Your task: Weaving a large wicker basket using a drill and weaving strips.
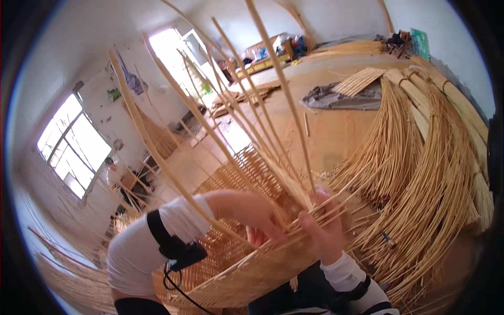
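A large, partly woven wicker basket [257, 275] lies across my lap, tilted, with tall wooden stakes [173, 79] rising from it. My left hand [257, 215] reaches over the near wall from inside, its fingers bent and closed at the rim beside a stake; the fingertips are partly hidden. At the right end of that rim, my right hand [326, 228] is closed around several thin wicker rods [362, 184], thumb toward the basket. Their loose ends stick out to the upper right. A black device [184, 254] with a cable is strapped to my left forearm.
Big bundles of long wicker rods [420, 210] spread over the floor on the right. Beyond them are a slatted panel [359, 81] and a dark grey cloth [325, 97]. Another person [126, 178] sits at the far left below a window [79, 144].
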